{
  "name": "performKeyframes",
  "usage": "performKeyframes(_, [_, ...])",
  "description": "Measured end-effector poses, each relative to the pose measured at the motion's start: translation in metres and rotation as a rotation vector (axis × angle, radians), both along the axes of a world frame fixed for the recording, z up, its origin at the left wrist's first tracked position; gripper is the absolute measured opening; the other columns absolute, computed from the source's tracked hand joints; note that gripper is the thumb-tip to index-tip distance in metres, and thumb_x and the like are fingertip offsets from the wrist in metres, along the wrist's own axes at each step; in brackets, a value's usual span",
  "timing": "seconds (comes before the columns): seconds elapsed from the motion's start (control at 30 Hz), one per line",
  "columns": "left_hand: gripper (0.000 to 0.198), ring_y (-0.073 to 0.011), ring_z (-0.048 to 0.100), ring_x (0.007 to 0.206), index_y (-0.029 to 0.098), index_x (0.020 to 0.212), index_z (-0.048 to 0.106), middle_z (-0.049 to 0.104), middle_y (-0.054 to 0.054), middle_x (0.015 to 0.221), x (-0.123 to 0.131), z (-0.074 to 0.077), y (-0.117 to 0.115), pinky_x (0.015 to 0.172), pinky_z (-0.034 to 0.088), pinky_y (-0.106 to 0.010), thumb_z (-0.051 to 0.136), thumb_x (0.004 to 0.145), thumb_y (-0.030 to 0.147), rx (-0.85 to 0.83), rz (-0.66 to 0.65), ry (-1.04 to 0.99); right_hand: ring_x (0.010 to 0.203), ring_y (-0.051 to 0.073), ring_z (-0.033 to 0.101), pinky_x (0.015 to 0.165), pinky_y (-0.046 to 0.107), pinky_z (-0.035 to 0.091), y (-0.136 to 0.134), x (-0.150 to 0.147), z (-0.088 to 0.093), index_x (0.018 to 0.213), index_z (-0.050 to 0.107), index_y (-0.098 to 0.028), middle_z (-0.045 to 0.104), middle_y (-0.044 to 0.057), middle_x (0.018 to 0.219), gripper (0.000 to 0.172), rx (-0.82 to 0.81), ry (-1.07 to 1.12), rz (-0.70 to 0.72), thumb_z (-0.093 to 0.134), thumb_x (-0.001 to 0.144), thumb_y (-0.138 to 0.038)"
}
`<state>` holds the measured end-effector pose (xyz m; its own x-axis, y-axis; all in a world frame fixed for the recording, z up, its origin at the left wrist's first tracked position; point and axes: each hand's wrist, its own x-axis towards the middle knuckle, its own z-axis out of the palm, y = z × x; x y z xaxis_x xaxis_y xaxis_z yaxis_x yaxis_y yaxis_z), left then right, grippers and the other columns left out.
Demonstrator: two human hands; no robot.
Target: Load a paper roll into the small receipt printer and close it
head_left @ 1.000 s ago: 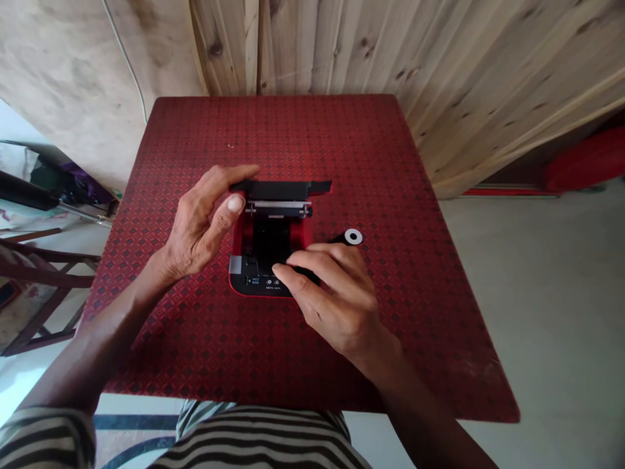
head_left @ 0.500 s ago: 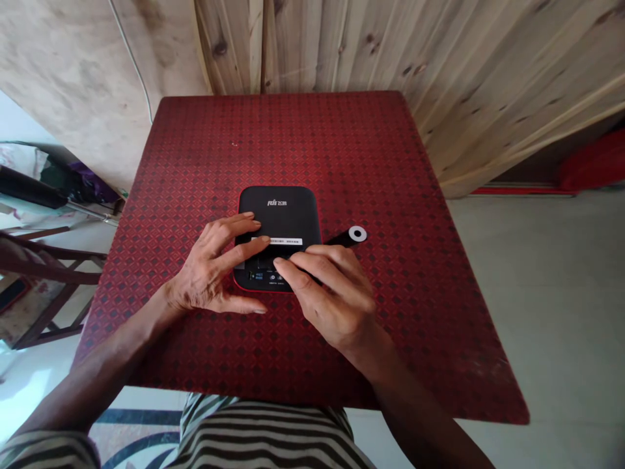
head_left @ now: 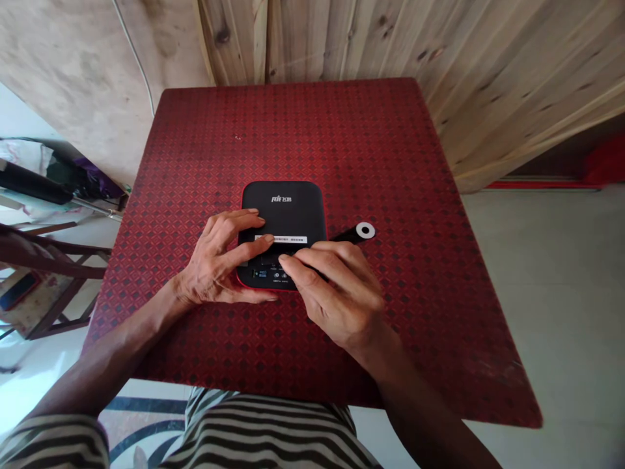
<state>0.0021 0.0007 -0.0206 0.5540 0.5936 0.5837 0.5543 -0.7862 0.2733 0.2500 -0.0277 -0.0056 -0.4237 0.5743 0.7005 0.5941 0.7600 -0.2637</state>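
Observation:
A flat black device (head_left: 283,215) with rounded corners, a red edge, white lettering and a white label strip lies on the table. Across its left side reaches my left hand (head_left: 217,257), fingers spread on top and thumb along the near edge, gripping it. My right hand (head_left: 342,286) is closed in a pinch over the device's lower right part, thumb and fingertips together. What it pinches, if anything, is too dark and covered to make out. Just beyond my right knuckles lies a narrow black piece with a white ring (head_left: 360,230) at its end.
Both hands work over a table (head_left: 195,156) with a red patterned cover. A wooden plank wall (head_left: 332,39) stands behind it, and a grey cable (head_left: 134,55) hangs at the back left. To the left is a dark wooden chair (head_left: 53,260) with a phone-like item (head_left: 19,290) on it.
The view has shifted slightly. My left thumb has come up against the device's near edge. My right hand keeps its pinch at nearly the same spot on the device.

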Motion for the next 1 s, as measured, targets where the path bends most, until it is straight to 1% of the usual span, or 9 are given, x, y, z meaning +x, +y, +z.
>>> performKeyframes(0.23, [0.077, -0.0345, 0.064, 0.134, 0.03, 0.142, 0.057, 0.064, -0.014, 0.138, 0.003, -0.001, -0.002, 0.109, 0.056, -0.057, 0.08, 0.082, 0.073, 0.026, 0.014, 0.012, 0.091, 0.022, 0.071, 0.083, 0.039, 0.059, 0.001, -0.001, 0.004, 0.119, 0.071, -0.021, 0.081, 0.006, 0.098, 0.026, 0.002, -0.02, 0.01, 0.067, 0.098, -0.006])
performKeyframes(0.4, [0.077, -0.0352, 0.059, 0.14, 0.028, 0.146, 0.055, 0.059, -0.017, 0.144, 0.002, 0.001, -0.011, 0.113, 0.055, -0.057, 0.076, 0.086, 0.072, -0.012, 0.054, -0.006, 0.103, 0.026, 0.074, 0.092, 0.044, 0.062, -0.004, 0.011, 0.011, 0.133, 0.066, -0.024, 0.079, 0.011, 0.114, 0.038, -0.011, 0.022, -0.035, 0.07, 0.098, -0.012])
performKeyframes(0.47, [0.078, -0.0347, 0.058, 0.14, 0.026, 0.148, 0.054, 0.058, -0.018, 0.145, -0.003, 0.002, -0.018, 0.114, 0.054, -0.057, 0.079, 0.086, 0.068, -0.018, 0.072, -0.02, 0.102, 0.025, 0.074, 0.091, 0.042, 0.062, -0.009, 0.02, 0.01, 0.135, 0.065, -0.022, 0.077, 0.012, 0.114, 0.036, -0.039, 0.08, -0.065, 0.069, 0.1, -0.015])
performKeyframes(0.57, [0.077, -0.033, 0.062, 0.134, 0.023, 0.146, 0.056, 0.061, -0.017, 0.14, -0.012, -0.001, -0.03, 0.111, 0.057, -0.053, 0.084, 0.085, 0.061, 0.03, 0.104, -0.044, 0.089, 0.022, 0.073, 0.079, 0.037, 0.063, -0.018, 0.032, -0.004, 0.131, 0.064, -0.02, 0.074, 0.011, 0.105, 0.028, -0.112, 0.157, -0.06, 0.062, 0.106, -0.031])
performKeyframes(0.67, [0.067, -0.0295, 0.067, 0.126, 0.024, 0.144, 0.057, 0.064, -0.015, 0.136, -0.018, -0.01, -0.037, 0.104, 0.062, -0.047, 0.083, 0.089, 0.054, 0.078, 0.126, -0.042, 0.074, 0.019, 0.068, 0.068, 0.034, 0.062, -0.024, 0.035, -0.025, 0.13, 0.061, -0.019, 0.071, 0.007, 0.096, 0.048, -0.159, 0.16, -0.078, 0.058, 0.105, -0.059])
performKeyframes(0.73, [0.064, -0.0278, 0.069, 0.123, 0.023, 0.145, 0.057, 0.065, -0.015, 0.135, -0.019, -0.015, -0.038, 0.101, 0.064, -0.044, 0.081, 0.092, 0.049, 0.093, 0.13, -0.043, 0.072, 0.019, 0.068, 0.065, 0.033, 0.062, -0.025, 0.031, -0.039, 0.133, 0.059, -0.018, 0.071, 0.006, 0.094, 0.062, -0.171, 0.123, -0.095, 0.058, 0.101, -0.07])
performKeyframes(0.8, [0.064, -0.0273, 0.07, 0.123, 0.022, 0.145, 0.057, 0.065, -0.016, 0.136, -0.019, -0.019, -0.038, 0.099, 0.065, -0.042, 0.081, 0.092, 0.046, 0.105, 0.13, -0.049, 0.075, 0.02, 0.07, 0.067, 0.034, 0.063, -0.024, 0.026, -0.049, 0.135, 0.057, -0.018, 0.073, 0.008, 0.099, 0.065, -0.182, 0.097, -0.112, 0.06, 0.099, -0.072])
performKeyframes(0.93, [0.066, -0.0274, 0.071, 0.122, 0.02, 0.147, 0.057, 0.066, -0.017, 0.137, -0.019, -0.023, -0.038, 0.099, 0.066, -0.041, 0.082, 0.092, 0.043, 0.107, 0.123, -0.051, 0.082, 0.022, 0.076, 0.073, 0.035, 0.066, -0.021, 0.02, -0.061, 0.14, 0.054, -0.019, 0.077, 0.011, 0.108, 0.061, -0.205, 0.077, -0.165, 0.066, 0.1, -0.063])
performKeyframes(1.0, [0.067, -0.0278, 0.071, 0.123, 0.02, 0.148, 0.057, 0.066, -0.017, 0.137, -0.019, -0.023, -0.038, 0.099, 0.066, -0.041, 0.083, 0.091, 0.042, 0.104, 0.127, -0.056, 0.087, 0.024, 0.078, 0.075, 0.036, 0.067, -0.021, 0.02, -0.066, 0.146, 0.051, -0.019, 0.078, 0.012, 0.111, 0.064, -0.187, 0.06, -0.171, 0.067, 0.1, -0.061])
